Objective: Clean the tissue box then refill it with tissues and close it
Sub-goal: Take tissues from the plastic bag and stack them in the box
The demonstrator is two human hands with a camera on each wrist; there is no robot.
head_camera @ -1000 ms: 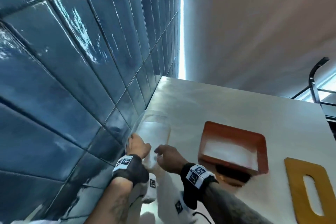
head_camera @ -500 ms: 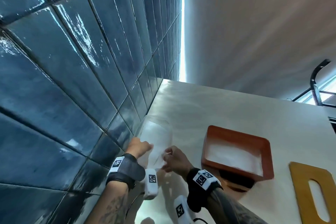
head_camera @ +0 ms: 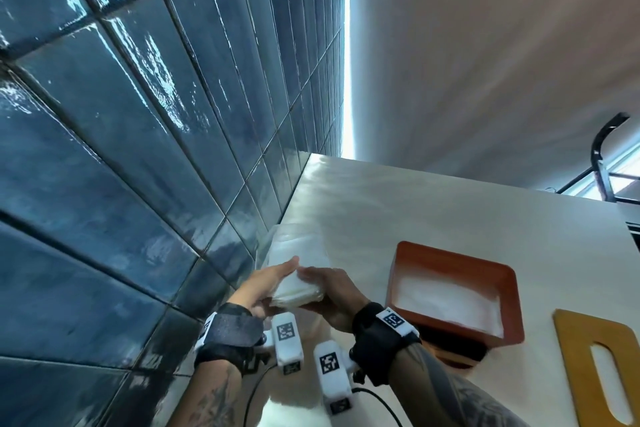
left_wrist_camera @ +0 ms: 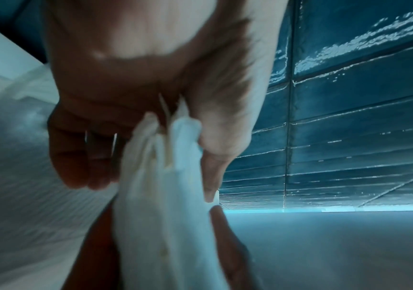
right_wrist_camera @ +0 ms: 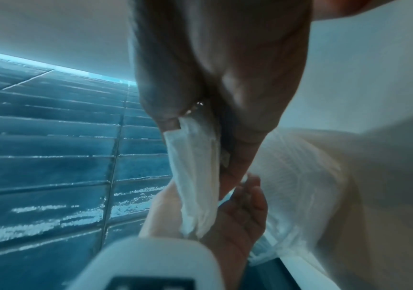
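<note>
both hands sandwich a white stack of folded tissues point(head_camera: 299, 286): left hand point(head_camera: 265, 284) and right hand point(head_camera: 334, 291) pinching its sides to keep it square, just left of the open orange rectangular tissue box point(head_camera: 453, 291), probably for dropping in.

- The left hand point(head_camera: 268, 284) is raised in front of the body, palm turned inward, the fingers point(left_wrist_camera: 81, 157) long and only a little bent.
- The right hand point(head_camera: 332, 291) stands opposite to it, thumb on top.
- Both hands hold one stack of tissues point(head_camera: 300, 289) between them.
- Each wrist wears a black strap with a white camera block.
</note>
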